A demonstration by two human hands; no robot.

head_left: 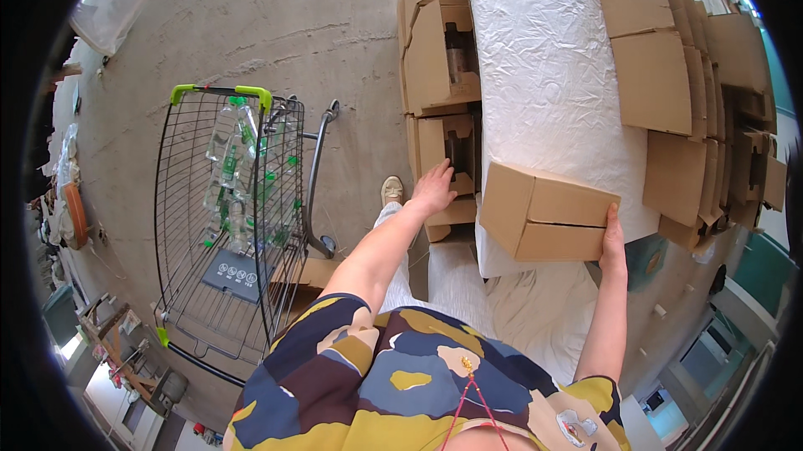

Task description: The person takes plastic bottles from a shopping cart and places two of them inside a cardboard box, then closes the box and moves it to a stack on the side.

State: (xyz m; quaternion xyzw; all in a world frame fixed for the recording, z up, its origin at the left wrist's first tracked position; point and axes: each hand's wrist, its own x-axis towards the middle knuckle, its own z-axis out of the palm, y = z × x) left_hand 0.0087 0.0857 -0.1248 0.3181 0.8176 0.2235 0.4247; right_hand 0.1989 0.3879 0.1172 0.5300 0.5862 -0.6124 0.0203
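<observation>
Cardboard box [562, 202], probably light and stiff, best held by its ends, is gripped by the right hand [615, 240]. Left of the white-covered table [544, 41], the left hand [433, 188] is outspread.

The short-sleeved top [335, 401] had navy and mustard patches. A red cord [487, 409] held a gold pendant [467, 362]. The trousers [456, 284] were pale.

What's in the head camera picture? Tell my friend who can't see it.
A person's right hand grips a cardboard box at the near end of a white-covered surface; the left hand is open by stacked cardboard pieces. To the left, a shopping cart holds green-capped clear bottles.
</observation>
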